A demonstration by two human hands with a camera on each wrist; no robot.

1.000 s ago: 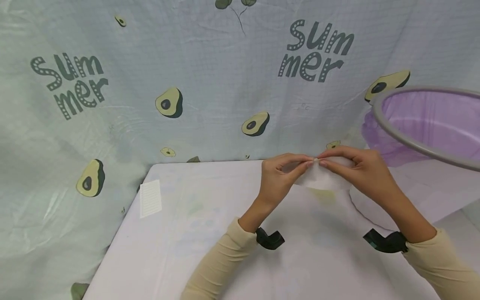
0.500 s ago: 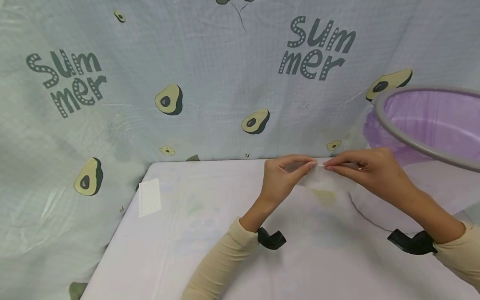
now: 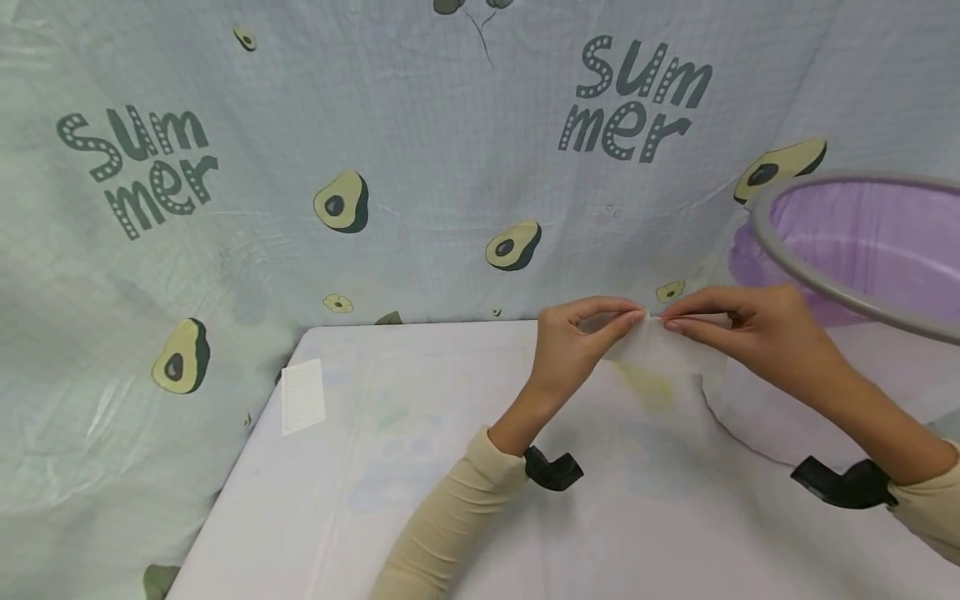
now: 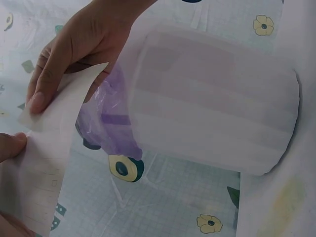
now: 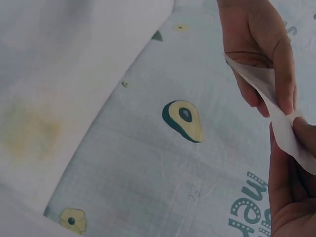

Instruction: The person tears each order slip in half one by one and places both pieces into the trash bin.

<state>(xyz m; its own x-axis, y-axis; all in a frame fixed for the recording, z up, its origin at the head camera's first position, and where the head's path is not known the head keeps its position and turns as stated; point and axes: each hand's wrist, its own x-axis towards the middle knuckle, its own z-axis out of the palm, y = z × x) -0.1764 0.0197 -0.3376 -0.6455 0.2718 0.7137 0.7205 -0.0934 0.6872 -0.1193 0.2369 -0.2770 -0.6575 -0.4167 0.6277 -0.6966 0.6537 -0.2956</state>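
Note:
A sheet of white paper [image 4: 52, 145] with faint printed lines is held upright between both hands above the far part of the table. My left hand [image 3: 566, 350] pinches it at the top edge between thumb and fingertips. Close on its right, my right hand [image 3: 765, 333] pinches the same edge, with a small gap between the two hands. In the right wrist view the paper [image 5: 259, 81] is slightly bent and seen at a slant. Its face is hard to make out in the head view against the white tabletop.
At the right stands a white bin [image 4: 212, 103] with a grey rim [image 3: 825, 287] and a purple bag [image 3: 862, 225]. Another lined paper [image 3: 303, 397] lies at the left of the white table [image 3: 337, 517]. A printed curtain [image 3: 420, 167] hangs behind.
The hands' fingertips have moved slightly apart along the paper's top edge. Both hands have shifted right, the right hand and forearm farther. The bin and the paper on the table have stayed put.

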